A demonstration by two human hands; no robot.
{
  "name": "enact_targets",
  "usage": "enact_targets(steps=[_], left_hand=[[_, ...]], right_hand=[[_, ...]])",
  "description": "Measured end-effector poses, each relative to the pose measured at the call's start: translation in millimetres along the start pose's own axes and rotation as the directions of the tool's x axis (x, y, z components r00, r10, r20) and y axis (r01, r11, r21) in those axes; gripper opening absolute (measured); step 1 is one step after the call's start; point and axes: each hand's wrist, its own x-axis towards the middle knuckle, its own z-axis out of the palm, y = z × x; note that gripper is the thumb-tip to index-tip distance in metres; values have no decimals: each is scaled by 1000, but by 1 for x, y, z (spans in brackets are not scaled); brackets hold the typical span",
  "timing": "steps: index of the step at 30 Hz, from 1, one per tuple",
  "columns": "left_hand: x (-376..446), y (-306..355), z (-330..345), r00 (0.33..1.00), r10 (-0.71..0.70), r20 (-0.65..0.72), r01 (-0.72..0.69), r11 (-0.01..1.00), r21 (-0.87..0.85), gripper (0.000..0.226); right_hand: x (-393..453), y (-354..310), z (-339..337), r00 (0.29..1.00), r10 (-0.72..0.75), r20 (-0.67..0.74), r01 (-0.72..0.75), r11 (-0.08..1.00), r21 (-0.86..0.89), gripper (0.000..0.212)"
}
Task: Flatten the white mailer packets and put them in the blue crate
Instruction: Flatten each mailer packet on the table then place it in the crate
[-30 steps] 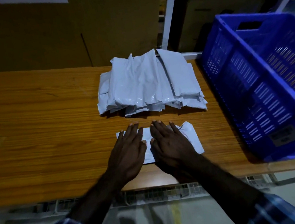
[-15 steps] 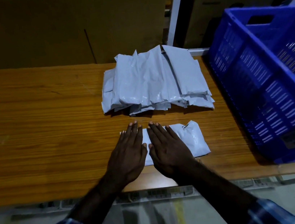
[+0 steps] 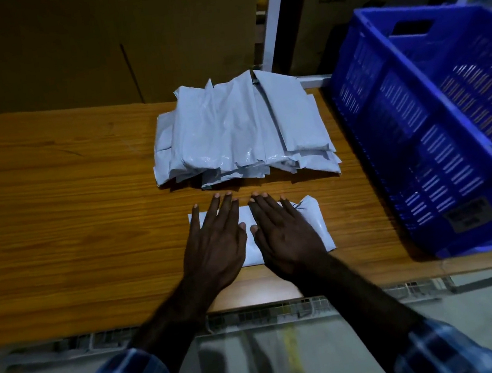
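**Pressing one packet flat**

Standing at three o'clock, the blue crate (image 3: 438, 127) and the packet stack (image 3: 240, 130) at twelve stay put. Left hand (image 3: 215, 247) and right hand (image 3: 286, 237) still press, fingers straight, on the white mailer packet (image 3: 316, 224), marginally wider apart than before.

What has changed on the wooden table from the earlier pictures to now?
Little. The left hand and right hand still press flat, side by side, on the single white plastic mailer packet; more of its crumpled right end now shows beside the right hand. Nothing was gripped or released. The pile of white mailer packets and the blue plastic crate stayed put; the camera shifted slightly.
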Motion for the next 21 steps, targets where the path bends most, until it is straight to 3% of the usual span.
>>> enact_targets(steps=[4,12,16,21], left_hand=[[0,0,3,1000,12,-16,-12,1000,10,60],[3,-7,0,995,70,66,-74,995,63,66],[9,-4,-1,982,167,92,-173,983,64,68],[7,1,8,991,129,32,-130,991,31,67]], right_hand=[[-1,-1,2,999,-14,-32,13,1000,-26,51],[6,12,-14,991,3,130,-2,1000,-8,59],[-3,29,-24,982,82,170,-67,993,-96,62],[-12,29,-13,968,177,178,-181,984,2,69]])
